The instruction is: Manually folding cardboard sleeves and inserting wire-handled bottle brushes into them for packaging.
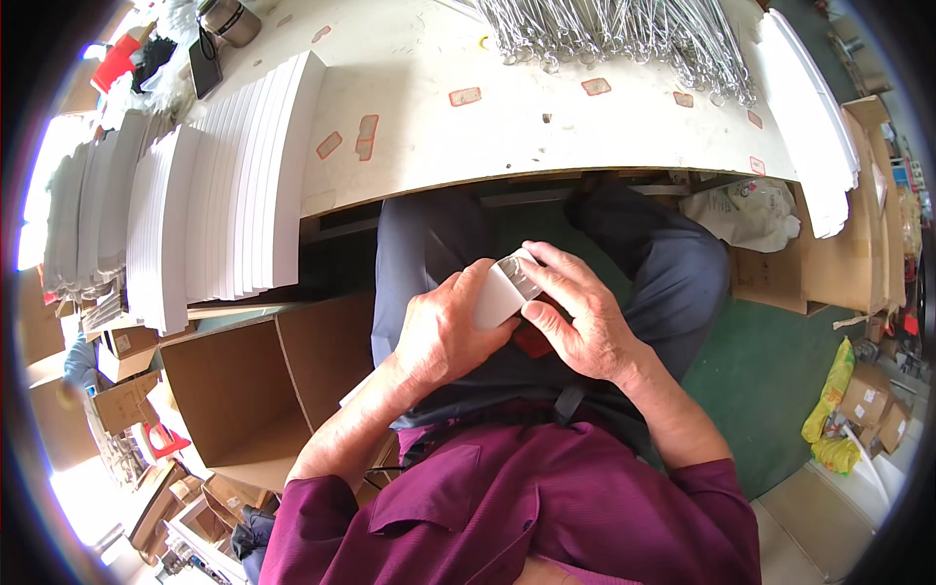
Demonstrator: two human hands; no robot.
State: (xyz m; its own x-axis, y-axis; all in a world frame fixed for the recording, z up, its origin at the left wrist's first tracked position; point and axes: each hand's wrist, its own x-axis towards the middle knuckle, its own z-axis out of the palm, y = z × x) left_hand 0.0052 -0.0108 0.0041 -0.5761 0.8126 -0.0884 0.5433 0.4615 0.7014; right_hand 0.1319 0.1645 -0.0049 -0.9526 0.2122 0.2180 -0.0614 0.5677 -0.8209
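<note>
Both hands meet over the lap, just near of the bench (546,127) edge. Left hand (444,331) is closed around a small white folded card sleeve (499,297), thumb and fingers wrapped on its left side. Right hand (575,317) is curled over the sleeve's right end, fingertips pressing on a small silvery metal piece (520,273) that shows at the sleeve's far end. A red item sits under the right palm; its kind cannot be told.

Judged procedure: keep the left grip firm but flat so the card does not crease. Guide the metal piece with the right fingertips only, aligned with the sleeve's opening.

Supplies: stacked white card blanks (234,185) lie far left on the bench; a heap of metal wire parts (624,34) lies far right. An open cardboard box (253,390) stands near left, beside the knee.
</note>
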